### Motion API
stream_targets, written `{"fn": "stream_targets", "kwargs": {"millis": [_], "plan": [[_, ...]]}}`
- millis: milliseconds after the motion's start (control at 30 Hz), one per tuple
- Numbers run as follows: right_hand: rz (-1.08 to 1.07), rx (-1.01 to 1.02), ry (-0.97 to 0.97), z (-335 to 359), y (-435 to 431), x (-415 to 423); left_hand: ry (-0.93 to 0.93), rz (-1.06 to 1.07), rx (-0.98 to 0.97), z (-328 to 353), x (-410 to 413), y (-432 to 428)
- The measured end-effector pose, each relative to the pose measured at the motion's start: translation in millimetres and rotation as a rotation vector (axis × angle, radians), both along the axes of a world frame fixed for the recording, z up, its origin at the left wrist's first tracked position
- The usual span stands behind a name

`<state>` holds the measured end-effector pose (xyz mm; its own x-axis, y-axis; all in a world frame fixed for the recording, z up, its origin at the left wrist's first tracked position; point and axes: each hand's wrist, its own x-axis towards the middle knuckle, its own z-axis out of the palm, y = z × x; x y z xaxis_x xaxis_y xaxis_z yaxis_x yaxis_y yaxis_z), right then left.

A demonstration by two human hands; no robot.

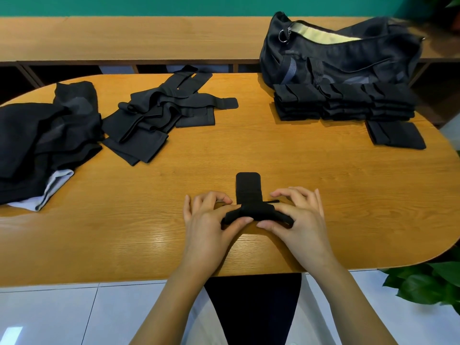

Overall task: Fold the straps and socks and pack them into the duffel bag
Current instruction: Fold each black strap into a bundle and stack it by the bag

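Head view: both hands pinch 1 black strap (251, 210) near the table's (249, 150) front edge, left hand (211, 220) gripping its left end, right hand (296, 215) its right end, each w/ thumb under and fingers on top. Folded bundle runs left-right btwn the hands, while its tab sticks straight away from the person, so I'd guess the next fold goes along that tab. Duffel bag (341, 56) sits open at far right, nearer the right hand, w/ folded stacks (343, 103) just in front of it.

Setting: likely office or staged indoor room, exact type unclear. Evidence: oval wood-laminate table (249, 150), long low wooden bench with open cubbies (139, 38), teal wall (174, 5), white floor tiles (62, 314), potted foliage (428, 285).
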<state>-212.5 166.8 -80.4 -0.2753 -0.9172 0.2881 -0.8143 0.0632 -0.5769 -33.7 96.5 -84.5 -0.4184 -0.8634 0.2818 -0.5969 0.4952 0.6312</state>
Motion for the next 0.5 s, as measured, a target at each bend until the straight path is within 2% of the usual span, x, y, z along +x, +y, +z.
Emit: {"fn": "stream_targets", "kwargs": {"millis": [333,500], "plan": [[-0.047,0.01,0.012,5,-8,1,0.009,0.055,0.032,4,-3,-3],[-0.156,-0.023,0.036,9,-19,-1,-0.06,0.135,0.027,14,-10,-16]]}}
